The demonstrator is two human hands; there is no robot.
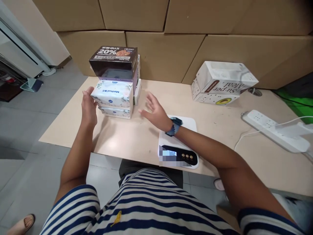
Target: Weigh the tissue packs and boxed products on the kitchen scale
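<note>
Two white tissue packs [113,94] with a floral print lie one on top of the other at the table's left part. My left hand [88,106] is at their left side, its fingers up by the upper pack's edge; whether they touch it I cannot tell. To the right of the packs, my right hand [155,112] is apart from them, fingers spread and holding nothing. Below the right wrist, which wears a dark blue watch [175,126], lies a white kitchen scale [189,124] with a lit display, its digits partly blurred out.
A dark brown box [114,67] marked 20% tops a stack behind the tissue packs. At the back right, a white Super Meal box [225,76] rests on an avocado-printed box [217,98]. A white power strip [271,129] with cables lies at right. Cardboard boxes [163,55] line the back.
</note>
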